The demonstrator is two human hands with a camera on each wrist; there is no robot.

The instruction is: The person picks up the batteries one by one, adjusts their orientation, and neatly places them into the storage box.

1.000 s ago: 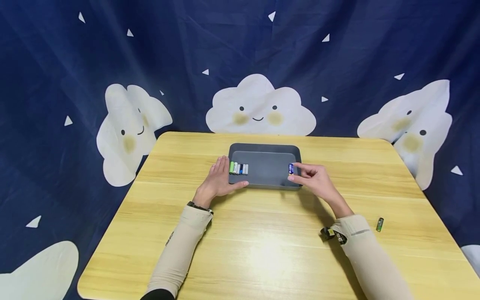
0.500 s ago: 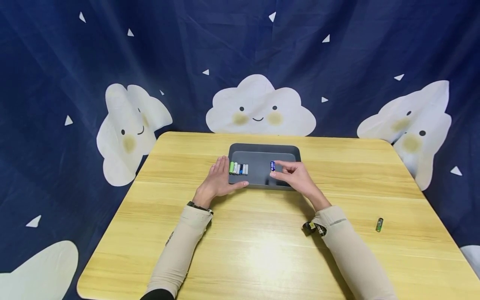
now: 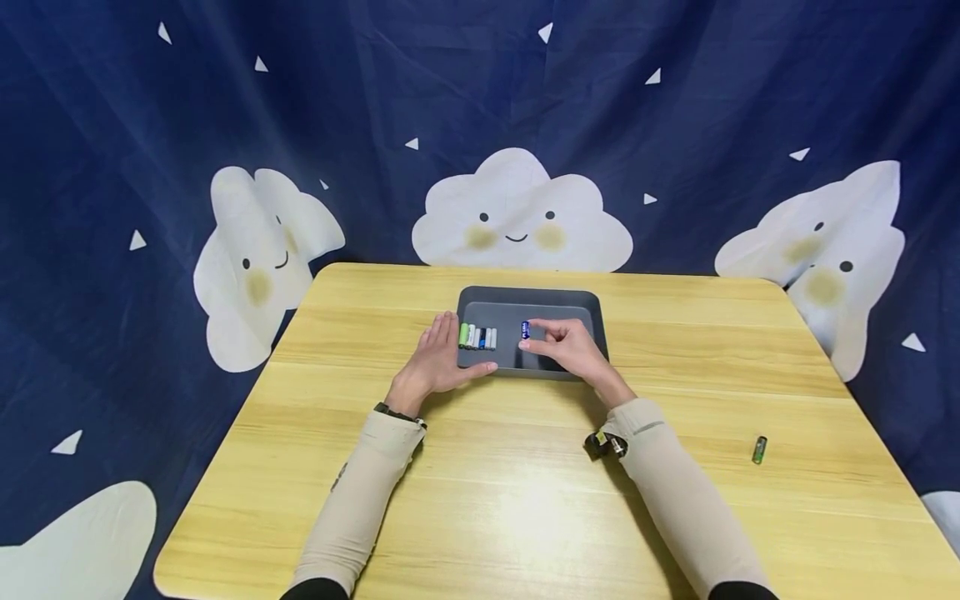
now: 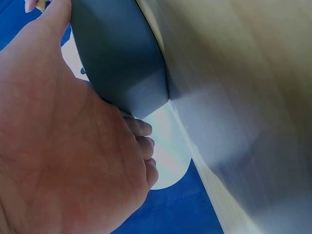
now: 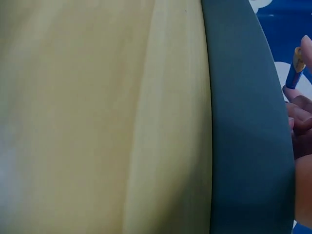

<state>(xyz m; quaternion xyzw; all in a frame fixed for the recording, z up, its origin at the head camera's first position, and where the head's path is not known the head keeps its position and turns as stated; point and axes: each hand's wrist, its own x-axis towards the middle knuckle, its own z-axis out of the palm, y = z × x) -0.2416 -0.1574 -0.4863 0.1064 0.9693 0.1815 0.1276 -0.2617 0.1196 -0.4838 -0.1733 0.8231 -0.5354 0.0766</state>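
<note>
A dark grey tray [image 3: 570,305] lies near the back of the table. Along its left side, several batteries [image 3: 477,337], green, white and dark blue, stand in a row side by side. My left hand [image 3: 433,358] rests against the tray's left front corner with straight fingers and the thumb on the front rim. Over the tray, my right hand [image 3: 573,346] pinches a blue battery [image 3: 525,331] between thumb and forefinger, a short way right of the row. In the right wrist view the blue battery [image 5: 295,69] shows a yellow end; most of that hand is cut off.
A green and dark battery [image 3: 760,450] lies on the wooden table [image 3: 480,500] at the right, beyond the right forearm. A blue curtain [image 3: 480,83] with white clouds hangs right behind the table's back edge.
My right hand has carried the blue battery leftward over the tray, from its right side toward the row. The left hand and the other batteries have kept their places.
</note>
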